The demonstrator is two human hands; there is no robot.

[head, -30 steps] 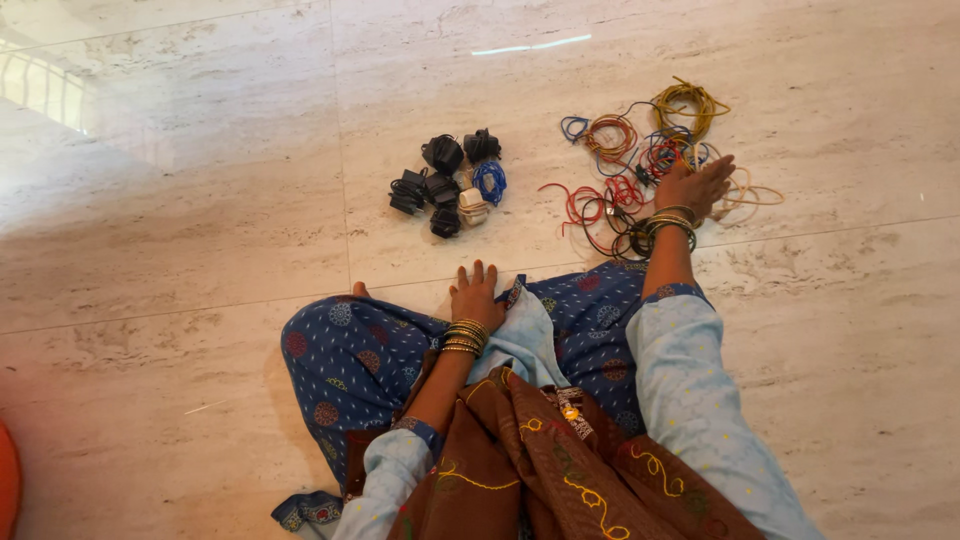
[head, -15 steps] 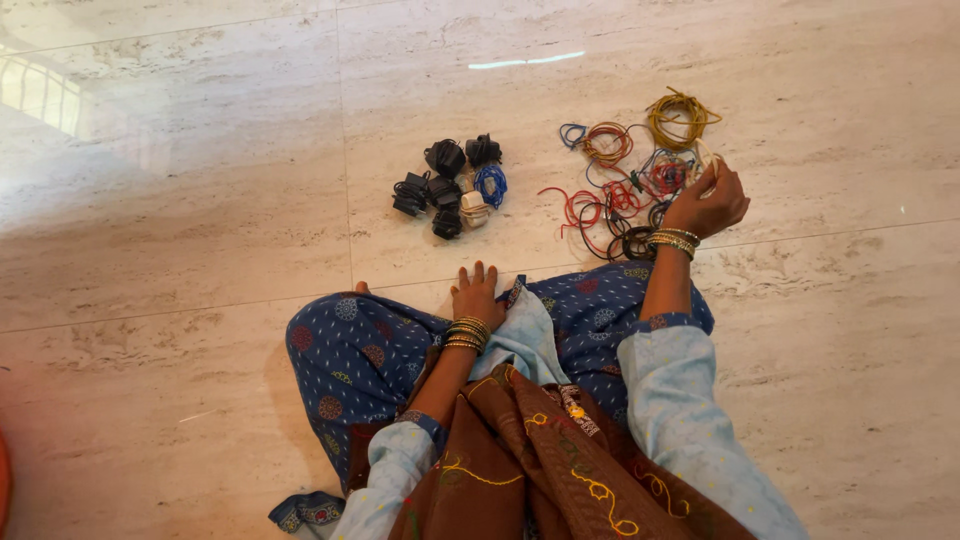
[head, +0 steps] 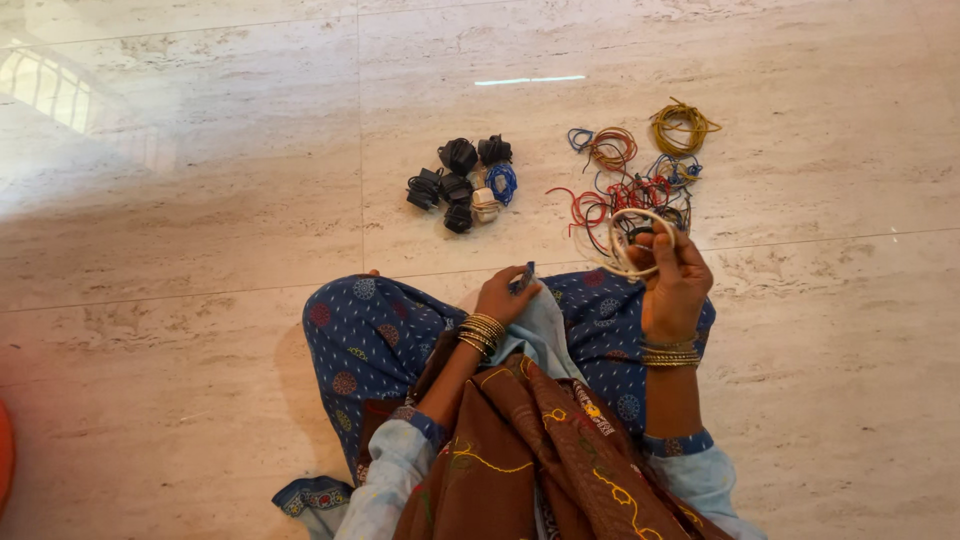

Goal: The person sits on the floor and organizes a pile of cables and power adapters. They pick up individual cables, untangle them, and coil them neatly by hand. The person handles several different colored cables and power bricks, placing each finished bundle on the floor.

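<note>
I sit cross-legged on a marble floor. My right hand [head: 672, 285] is raised over my knee and grips a beige coil of wire [head: 636, 243]. Just beyond it lies a loose heap of coloured wire coils [head: 630, 180]: red, orange, blue and a mustard-yellow one [head: 682, 125] at the far end. My left hand [head: 505, 293] hovers above my blue patterned trouser leg [head: 365, 330], fingers curled, pinching the cloth edge or nothing; I cannot tell which. A cluster of wound black, blue and white bundles [head: 462, 183] sits on the floor ahead of it.
A brown embroidered scarf [head: 530, 450] drapes over my lap. An orange object's edge [head: 4, 455] shows at the lower left. Tile joints run across the floor between me and the wires.
My right hand has lifted the beige coil out of the wire heap and drawn it back toward my knee. My left hand has come up off the floor.
</note>
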